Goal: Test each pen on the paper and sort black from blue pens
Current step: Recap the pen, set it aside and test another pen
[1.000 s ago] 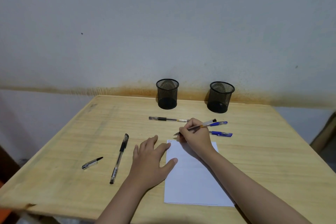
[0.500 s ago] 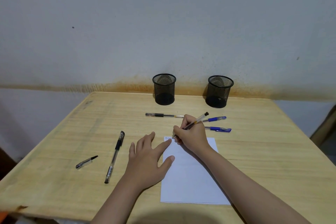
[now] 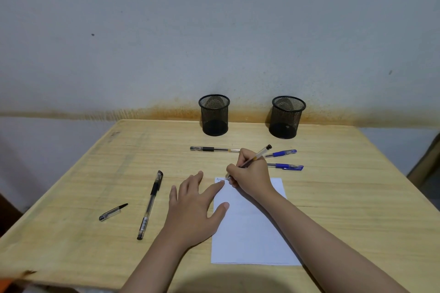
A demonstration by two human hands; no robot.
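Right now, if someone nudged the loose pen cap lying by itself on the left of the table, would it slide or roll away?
The pen cap looks small and light, so a slight nudge would likely shift it. Its rounded body could roll on the smooth wooden table, though its clip would probably stop it quickly. It lies apart from the long black pen, so nothing would block it.

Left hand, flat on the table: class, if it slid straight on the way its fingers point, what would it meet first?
Probably the clear black-grip pen lying crosswise; the left hand points up and slightly right, though depth is uncertain.
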